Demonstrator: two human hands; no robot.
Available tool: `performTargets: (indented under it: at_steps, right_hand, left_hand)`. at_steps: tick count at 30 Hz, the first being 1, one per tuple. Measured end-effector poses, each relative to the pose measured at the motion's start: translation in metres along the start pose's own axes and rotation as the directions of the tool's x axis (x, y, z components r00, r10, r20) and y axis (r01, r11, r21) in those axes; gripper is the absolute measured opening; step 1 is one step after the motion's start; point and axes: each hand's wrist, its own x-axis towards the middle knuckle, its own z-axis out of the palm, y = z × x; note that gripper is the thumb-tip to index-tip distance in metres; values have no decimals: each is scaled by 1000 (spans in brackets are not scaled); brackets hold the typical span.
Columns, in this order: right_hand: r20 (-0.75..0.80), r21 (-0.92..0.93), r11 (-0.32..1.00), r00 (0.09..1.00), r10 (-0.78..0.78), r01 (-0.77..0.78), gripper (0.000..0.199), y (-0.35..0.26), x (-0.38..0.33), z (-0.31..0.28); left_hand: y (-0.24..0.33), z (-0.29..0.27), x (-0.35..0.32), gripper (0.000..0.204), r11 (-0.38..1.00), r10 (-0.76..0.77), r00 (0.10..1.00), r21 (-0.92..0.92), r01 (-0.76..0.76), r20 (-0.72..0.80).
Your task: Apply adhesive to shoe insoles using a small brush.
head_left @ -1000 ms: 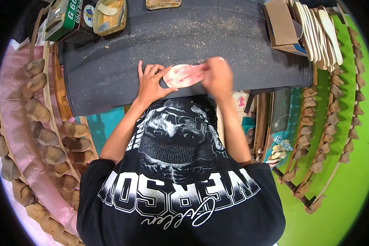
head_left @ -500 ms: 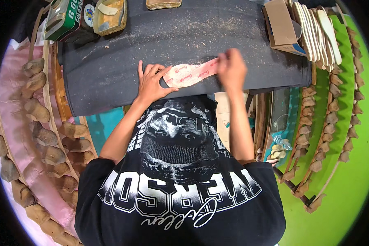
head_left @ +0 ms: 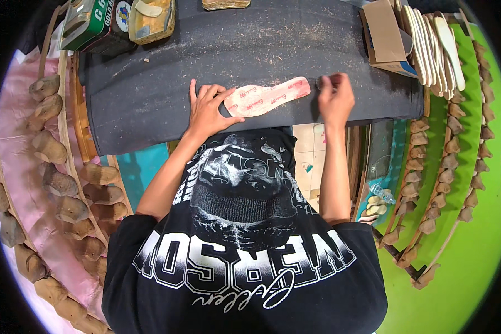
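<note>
A pinkish-white shoe insole (head_left: 268,97) with red print lies flat on the dark work surface in front of me, its wide end to the left. My left hand (head_left: 209,110) steadies that wide end between thumb and forefinger; the other fingers spread out on the cloth. Just off the narrow right end, my right hand (head_left: 336,101) is raised with its fingers curled together. Something small and dark shows at those fingertips, too little to identify. The whole outline of the insole's right end is uncovered.
Dark cloth covers the table (head_left: 250,44), sprinkled with shavings. At the back left stand a green tin (head_left: 97,28) and an open tub (head_left: 152,25). A cardboard box (head_left: 385,33) and several pale insoles (head_left: 428,50) occupy the back right. Racks of wooden shoe lasts (head_left: 61,181) flank me.
My right hand has moved right, off the insole's narrow end, uncovering it. The left hand keeps its hold on the wide end.
</note>
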Motion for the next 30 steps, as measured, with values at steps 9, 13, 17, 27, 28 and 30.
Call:
performTargets:
  at_steps: [9, 13, 17, 27, 28, 30]
  right_hand:
    - [331, 537, 844, 922, -199, -11, 18, -98, -79, 37]
    - [24, 355, 926, 992, 128, -128, 17, -11, -30, 12]
    - [-7, 93, 992, 996, -87, 87, 12, -6, -27, 3]
    - [179, 544, 795, 962, 205, -270, 19, -28, -64, 16]
    - [0, 418, 887, 976, 217, -197, 15, -7, -46, 7]
    - [-109, 204, 969, 980, 166, -141, 8, 15, -23, -6]
  left_hand:
    - [-4, 4, -1, 83, 1000, 5, 1000, -8, -5, -14]
    - [0, 1, -1, 83, 1000, -1, 1000, 5, 1, -6]
    - [-1, -1, 1, 83, 1000, 4, 1000, 2, -4, -3]
    - [-2, 0, -1, 83, 1000, 0, 1000, -4, 0, -7]
    - [-1, -1, 1, 83, 1000, -1, 1000, -6, 1, -2]
    - [-1, -1, 1, 84, 1000, 11, 1000, -1, -11, -19]
